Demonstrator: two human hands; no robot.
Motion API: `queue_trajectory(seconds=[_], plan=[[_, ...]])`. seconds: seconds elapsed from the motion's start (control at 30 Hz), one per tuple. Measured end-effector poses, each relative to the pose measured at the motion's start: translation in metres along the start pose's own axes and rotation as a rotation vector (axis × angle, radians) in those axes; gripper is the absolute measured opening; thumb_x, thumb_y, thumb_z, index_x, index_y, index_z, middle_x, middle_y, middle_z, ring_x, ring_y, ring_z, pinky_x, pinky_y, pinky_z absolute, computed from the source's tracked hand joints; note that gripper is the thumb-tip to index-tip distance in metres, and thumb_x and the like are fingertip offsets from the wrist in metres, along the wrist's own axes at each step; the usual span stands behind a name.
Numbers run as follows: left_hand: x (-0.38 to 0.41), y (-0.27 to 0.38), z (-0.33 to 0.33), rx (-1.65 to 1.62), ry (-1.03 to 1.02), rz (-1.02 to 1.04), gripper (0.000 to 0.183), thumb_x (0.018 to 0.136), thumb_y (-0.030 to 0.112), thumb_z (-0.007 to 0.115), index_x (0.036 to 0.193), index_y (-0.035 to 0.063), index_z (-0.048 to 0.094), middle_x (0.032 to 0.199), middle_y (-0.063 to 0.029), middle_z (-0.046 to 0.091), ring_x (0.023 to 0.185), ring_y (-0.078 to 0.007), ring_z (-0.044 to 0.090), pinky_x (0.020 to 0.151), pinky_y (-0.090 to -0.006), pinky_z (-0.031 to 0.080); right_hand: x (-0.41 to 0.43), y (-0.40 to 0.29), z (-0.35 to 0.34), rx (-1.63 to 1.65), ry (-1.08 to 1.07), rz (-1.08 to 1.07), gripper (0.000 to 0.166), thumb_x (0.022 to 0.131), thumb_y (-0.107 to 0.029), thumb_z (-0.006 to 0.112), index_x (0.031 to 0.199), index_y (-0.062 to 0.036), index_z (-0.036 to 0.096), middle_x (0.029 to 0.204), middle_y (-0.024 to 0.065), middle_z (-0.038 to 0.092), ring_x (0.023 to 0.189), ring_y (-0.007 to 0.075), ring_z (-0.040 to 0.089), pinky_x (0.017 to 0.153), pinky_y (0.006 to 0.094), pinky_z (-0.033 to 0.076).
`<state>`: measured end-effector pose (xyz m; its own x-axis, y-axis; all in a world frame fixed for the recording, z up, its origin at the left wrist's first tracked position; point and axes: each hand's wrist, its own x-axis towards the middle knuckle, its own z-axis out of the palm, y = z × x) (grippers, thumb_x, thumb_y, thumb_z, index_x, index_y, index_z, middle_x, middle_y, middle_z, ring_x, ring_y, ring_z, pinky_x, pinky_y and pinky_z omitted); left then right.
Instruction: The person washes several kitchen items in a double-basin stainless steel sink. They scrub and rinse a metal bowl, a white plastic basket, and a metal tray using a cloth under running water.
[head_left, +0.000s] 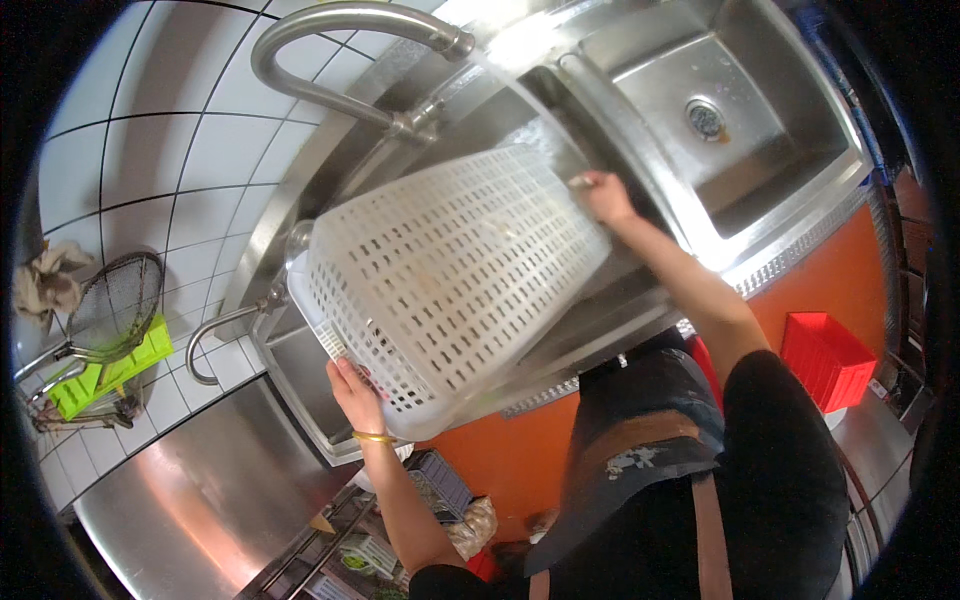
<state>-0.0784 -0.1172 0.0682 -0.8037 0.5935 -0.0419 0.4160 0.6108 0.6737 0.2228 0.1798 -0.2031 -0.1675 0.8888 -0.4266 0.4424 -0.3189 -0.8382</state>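
Note:
A large white perforated plastic basket (450, 270) lies tilted across the sink, with its slotted base facing up toward me. My left hand (354, 394), with a gold-coloured bangle at the wrist, grips the basket's near-left rim. At the opposite end, my right hand (606, 199) is curled close against the basket's edge. Something small and pale shows at its fingertips, but I cannot tell what it is or whether this hand grips the basket. From the curved metal faucet (360, 16), a stream of water (536, 101) falls beyond the basket toward my right hand.
A second stainless steel basin (750, 142) with a drain adjoins on the right. Left, a mesh strainer (116, 307) and a lime-green holder (112, 371) hang by the tiled wall. A smaller faucet (201, 345) projects there. A red plastic bin (825, 360) stands at right.

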Motion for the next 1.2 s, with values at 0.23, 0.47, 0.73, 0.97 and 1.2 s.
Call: queue_trajectory(seconds=[0.23,0.47,0.73,0.97,1.2], plan=[[0.006,-0.036,-0.004,-0.007,-0.056,-0.125,0.037,0.099,0.033,0.038,0.101,-0.0018,0.051,0.081,-0.0063,0.055,0.07,-0.0123,0.049,0.062,-0.0274,0.041,-0.185,-0.227,0.011,0.369,-0.237,-0.645,0.017,0.086,-0.014,0.06,0.101,-0.007,0.064,0.094,0.0089,0.066,0.067,0.0191,0.063,0.059,0.0267,0.052],[0.001,-0.034,0.0,-0.035,0.057,0.043,0.032,0.1,0.032,0.037,0.092,0.0028,0.047,0.065,-0.0011,0.045,0.054,-0.0107,0.044,0.049,-0.0262,0.038,-0.172,-0.178,0.051,-0.062,-0.059,-1.0,0.031,0.08,-0.014,0.056,0.111,-0.0146,0.061,0.092,0.0091,0.064,0.064,0.0247,0.061,0.051,0.0357,0.05],[-0.016,0.003,-0.002,-0.011,0.051,-0.009,0.032,0.1,0.032,0.036,0.095,0.0036,0.048,0.067,-0.0004,0.046,0.053,-0.0071,0.043,0.046,-0.0224,0.036,0.028,0.055,0.009,-1.078,-0.198,-0.355,0.029,0.086,-0.02,0.049,0.105,-0.0007,0.061,0.099,0.0214,0.063,0.088,0.025,0.065,0.068,0.0415,0.054],[-0.008,-0.002,-0.004,-0.011,0.028,-0.059,0.032,0.101,0.032,0.035,0.098,0.0038,0.049,0.066,-0.0007,0.046,0.052,-0.0071,0.044,0.046,-0.022,0.037,0.036,0.116,0.036,-0.387,0.03,0.072,0.051,0.086,-0.031,0.053,0.125,0.0009,0.051,0.127,0.0199,0.052,0.114,0.0289,0.054,0.094,0.0374,0.044],[-0.011,0.002,-0.001,-0.003,0.037,-0.02,0.034,0.099,0.033,0.038,0.094,0.0021,0.05,0.069,-0.0036,0.049,0.058,-0.0125,0.045,0.053,-0.0277,0.039,-0.126,-0.155,-0.026,0.193,-0.165,-0.202,0.018,0.088,-0.017,0.059,0.1,-0.0057,0.066,0.088,0.0094,0.068,0.067,0.0139,0.062,0.056,0.0279,0.051]])
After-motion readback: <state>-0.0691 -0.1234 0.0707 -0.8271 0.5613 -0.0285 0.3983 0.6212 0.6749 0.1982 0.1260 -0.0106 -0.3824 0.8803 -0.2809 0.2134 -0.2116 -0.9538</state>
